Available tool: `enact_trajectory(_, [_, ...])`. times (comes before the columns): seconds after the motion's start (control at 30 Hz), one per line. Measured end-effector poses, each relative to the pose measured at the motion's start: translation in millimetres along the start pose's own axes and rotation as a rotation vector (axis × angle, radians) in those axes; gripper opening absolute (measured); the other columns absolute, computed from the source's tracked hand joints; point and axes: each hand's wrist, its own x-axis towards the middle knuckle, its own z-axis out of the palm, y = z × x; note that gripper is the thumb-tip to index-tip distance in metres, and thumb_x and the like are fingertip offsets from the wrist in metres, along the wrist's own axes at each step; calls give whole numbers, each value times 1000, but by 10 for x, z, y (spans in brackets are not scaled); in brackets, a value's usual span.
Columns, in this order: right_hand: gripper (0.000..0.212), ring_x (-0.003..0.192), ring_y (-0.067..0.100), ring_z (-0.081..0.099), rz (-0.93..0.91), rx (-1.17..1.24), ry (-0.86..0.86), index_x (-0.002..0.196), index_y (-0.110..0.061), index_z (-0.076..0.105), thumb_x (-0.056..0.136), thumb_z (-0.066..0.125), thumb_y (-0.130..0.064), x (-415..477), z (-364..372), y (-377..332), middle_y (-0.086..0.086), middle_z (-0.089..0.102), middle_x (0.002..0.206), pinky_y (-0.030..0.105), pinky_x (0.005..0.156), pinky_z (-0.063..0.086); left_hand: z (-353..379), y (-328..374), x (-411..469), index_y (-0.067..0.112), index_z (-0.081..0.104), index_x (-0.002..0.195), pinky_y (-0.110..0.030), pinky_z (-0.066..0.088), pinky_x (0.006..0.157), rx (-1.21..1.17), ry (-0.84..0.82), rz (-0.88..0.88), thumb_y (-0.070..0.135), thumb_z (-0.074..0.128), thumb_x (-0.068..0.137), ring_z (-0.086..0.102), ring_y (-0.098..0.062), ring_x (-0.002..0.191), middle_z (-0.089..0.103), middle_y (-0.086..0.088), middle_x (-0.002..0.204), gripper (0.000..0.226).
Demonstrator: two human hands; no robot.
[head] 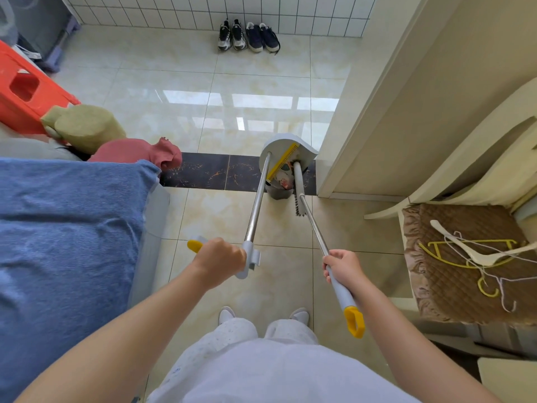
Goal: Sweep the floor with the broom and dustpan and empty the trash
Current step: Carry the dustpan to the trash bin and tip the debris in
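My left hand (218, 261) grips the grey, yellow-tipped handle of the dustpan. Its metal pole (257, 199) runs forward to the grey dustpan (283, 145), which has a yellow comb and is tilted up over a small dark trash bin (279, 192). Paper scraps show in the bin's mouth. My right hand (343, 267) is closed round the broom handle (344, 295), which ends in a yellow loop. The broom's pole (311, 219) reaches into the dustpan and bin; its dark bristles (297, 206) show just beside the bin.
A bed with a blue towel (66, 237) and heaped clothes (133, 151) fills the left. An orange stool (26, 88) stands far left. A chair (465, 257) with hangers sits right, beside a door frame (372, 112). Two pairs of shoes (248, 36) line the tiled wall.
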Motion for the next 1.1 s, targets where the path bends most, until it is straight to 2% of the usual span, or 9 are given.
enact_trajectory(0.17, [34,47,17,43,-12,-9,2,123,4,49,89,49,4,13,19,-47,13,51,65,17,33,38,-176,-201,-56,15,24,49,-14,17,50,43,2,25,-1,73,21,18,-9,30,11,2,41,59])
enact_trajectory(0.5, [23,53,22,47,-164,-277,67,109,-3,52,86,46,1,60,141,-191,17,55,76,30,50,44,-316,-485,-288,16,31,49,-17,16,45,190,-145,40,6,81,35,27,-11,28,36,5,32,53])
enact_trajectory(0.67, [29,57,22,49,-189,-325,65,116,-2,53,88,46,0,62,192,-234,15,56,77,29,49,44,-381,-494,-358,13,27,47,-18,14,45,270,-150,44,6,81,27,15,-13,33,15,0,37,59])
enact_trajectory(0.73, [33,56,22,49,-187,-323,50,119,-4,52,87,47,0,71,185,-264,14,56,77,28,48,44,-395,-467,-301,10,18,45,-17,10,45,308,-157,35,6,78,25,20,-10,28,20,3,32,63])
enact_trajectory(0.83, [35,54,21,48,-172,-312,46,122,-5,50,87,47,0,68,123,-247,14,56,74,28,48,44,-379,-293,-149,10,19,46,-20,-4,49,323,-207,40,3,60,31,36,-5,26,29,8,29,44])
enact_trajectory(0.9, [31,53,21,47,-161,-299,46,117,-4,52,87,47,2,75,90,-193,13,54,70,29,49,43,-309,-130,-101,18,34,44,-22,-5,48,334,-273,38,6,56,35,39,-4,27,8,-2,34,26])
enact_trajectory(0.97, [24,52,21,48,-144,-293,57,109,-6,53,87,47,1,58,64,-138,13,54,69,28,49,44,-336,41,-68,19,40,47,-20,-1,47,344,-400,87,8,56,42,44,-3,31,0,-8,45,20])
enact_trajectory(1.03, [17,50,20,47,-131,-291,72,102,-5,54,87,48,0,56,53,-68,11,54,66,26,47,43,-461,164,-23,9,38,58,-20,8,45,307,-544,168,3,53,60,46,-6,41,12,-7,50,16])
enact_trajectory(1.1, [15,46,20,45,-112,-281,82,99,-2,55,86,48,1,56,23,-6,10,51,63,24,44,41,-456,234,15,4,38,73,-23,15,48,160,-538,214,-8,43,73,47,-12,54,19,-8,57,13])
